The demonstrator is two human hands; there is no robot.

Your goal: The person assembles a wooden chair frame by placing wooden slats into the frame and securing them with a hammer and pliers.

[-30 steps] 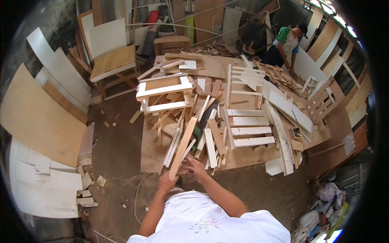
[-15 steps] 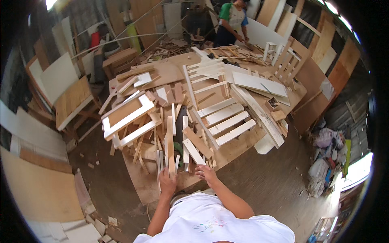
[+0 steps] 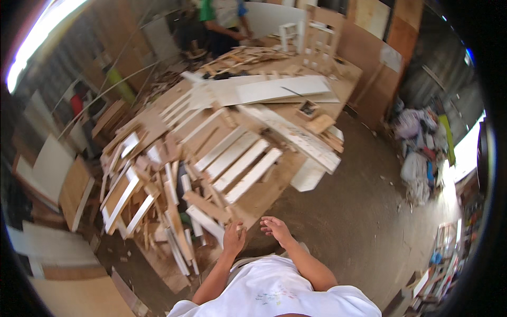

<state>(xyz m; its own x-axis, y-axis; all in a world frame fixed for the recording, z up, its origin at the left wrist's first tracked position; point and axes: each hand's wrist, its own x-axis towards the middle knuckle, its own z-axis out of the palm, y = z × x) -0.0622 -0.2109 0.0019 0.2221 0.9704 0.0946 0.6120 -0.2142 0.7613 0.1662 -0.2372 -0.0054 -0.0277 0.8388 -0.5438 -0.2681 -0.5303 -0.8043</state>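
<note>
My left hand (image 3: 234, 239) is at the table's front edge, beside the near end of a white-painted wood strip (image 3: 205, 222). Its fingers are apart and I see nothing held in them; whether they touch the strip, I cannot tell. My right hand (image 3: 276, 230) hovers just past the edge, over the floor, fingers spread and nothing in it. A loose pile of wood offcuts (image 3: 174, 182) lies to the left of my hands. Beyond them is a slatted, white-painted wooden frame (image 3: 240, 158) on the plywood table (image 3: 259, 203).
White boards (image 3: 282, 90) and a long white plank (image 3: 296, 134) lie across the table's right side. A small box (image 3: 308, 109) sits near them. Another person (image 3: 224, 26) works at the far end. Stuffed bags (image 3: 417, 132) stand along the right wall; leaning panels (image 3: 55, 164) line the left.
The view has turned rightward, so the table appears farther left. My left hand has come away from the long brown strip. My right hand is now clear of the white strip's end.
</note>
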